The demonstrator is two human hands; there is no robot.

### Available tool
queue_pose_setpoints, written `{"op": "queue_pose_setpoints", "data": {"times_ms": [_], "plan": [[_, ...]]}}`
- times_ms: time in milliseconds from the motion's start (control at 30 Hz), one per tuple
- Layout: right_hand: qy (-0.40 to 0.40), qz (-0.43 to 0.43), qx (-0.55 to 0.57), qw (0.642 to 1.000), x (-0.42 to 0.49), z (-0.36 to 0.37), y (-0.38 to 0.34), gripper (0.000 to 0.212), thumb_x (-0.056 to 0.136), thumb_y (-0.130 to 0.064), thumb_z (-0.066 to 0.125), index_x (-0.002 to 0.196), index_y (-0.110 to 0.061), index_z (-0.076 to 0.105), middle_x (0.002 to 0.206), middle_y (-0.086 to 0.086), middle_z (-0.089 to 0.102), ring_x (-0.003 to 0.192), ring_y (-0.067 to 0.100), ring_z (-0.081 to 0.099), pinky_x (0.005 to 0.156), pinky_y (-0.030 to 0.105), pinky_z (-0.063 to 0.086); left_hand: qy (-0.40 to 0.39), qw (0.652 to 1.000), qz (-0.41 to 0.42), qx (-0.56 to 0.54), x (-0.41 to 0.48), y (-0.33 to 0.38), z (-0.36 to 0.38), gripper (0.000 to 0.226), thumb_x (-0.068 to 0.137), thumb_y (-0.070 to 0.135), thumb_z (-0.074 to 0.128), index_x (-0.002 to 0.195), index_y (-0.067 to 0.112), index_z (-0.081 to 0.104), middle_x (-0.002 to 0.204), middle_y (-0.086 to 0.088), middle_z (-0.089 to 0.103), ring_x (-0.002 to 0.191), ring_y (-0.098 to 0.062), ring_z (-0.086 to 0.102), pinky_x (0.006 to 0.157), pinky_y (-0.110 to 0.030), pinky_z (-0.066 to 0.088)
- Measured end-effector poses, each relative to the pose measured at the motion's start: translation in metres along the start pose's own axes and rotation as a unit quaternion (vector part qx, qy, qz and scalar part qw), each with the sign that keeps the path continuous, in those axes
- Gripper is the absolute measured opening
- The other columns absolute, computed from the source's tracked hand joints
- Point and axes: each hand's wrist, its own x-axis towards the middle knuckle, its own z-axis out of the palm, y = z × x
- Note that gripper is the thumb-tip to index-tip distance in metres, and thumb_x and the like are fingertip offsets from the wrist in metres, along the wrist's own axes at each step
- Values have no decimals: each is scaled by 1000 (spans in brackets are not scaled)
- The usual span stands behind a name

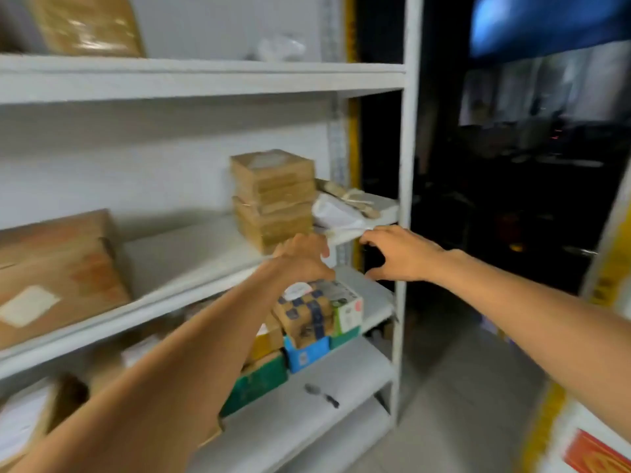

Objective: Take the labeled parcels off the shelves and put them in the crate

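Note:
A white soft parcel point(336, 215) lies at the right end of the middle shelf point(191, 247), beside a stack of brown cardboard parcels point(273, 196). My left hand point(302, 256) reaches up to the white parcel's near corner, which sits between its fingers and thumb. My right hand point(399, 254) is at the parcel's right edge with its fingertips touching it and its thumb spread wide below. A large brown box with a white label point(58, 278) sits at the left of the same shelf. No crate is in view.
The shelf below holds a pile of small boxes point(317, 312), blue, green and taped brown ones. A white upright post point(406, 199) ends the rack; right of it lies a dark aisle. A small dark object point(322, 394) lies on the lower shelf. Another brown box point(85, 25) stands on the top shelf.

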Motion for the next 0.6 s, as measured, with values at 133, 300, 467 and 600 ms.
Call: {"op": "queue_pose_setpoints", "data": {"times_ms": [133,300,467,600], "plan": [[24,-98,44,994,49,3,-63,70,79,-43,73,138,-19,44,137,3,50,120,23,50,92,38,48,66,992,-109,-2,-35,-68,-23,45,74,43,75,114,27,61,117,1,62,107,-23,58,77,-31,44],[14,-135,67,988,70,7,-86,63,75,-35,77,130,-17,51,128,2,54,110,23,55,88,39,50,82,980,-180,9,-51,-94,-38,46,75,41,75,116,26,60,115,-1,63,99,-23,60,78,-34,50],[27,-132,60,989,83,-9,-54,75,77,-41,76,140,-17,42,140,5,47,124,22,47,92,31,42,110,978,-179,18,-34,-77,-51,49,74,43,76,116,26,60,113,1,64,98,-22,60,78,-34,49],[66,-118,66,989,103,-29,-24,73,74,-43,78,135,-18,47,134,3,53,119,21,50,88,29,41,138,973,-185,25,-12,-70,-69,51,74,46,76,117,25,60,114,2,64,96,-22,60,71,-31,45]]}}
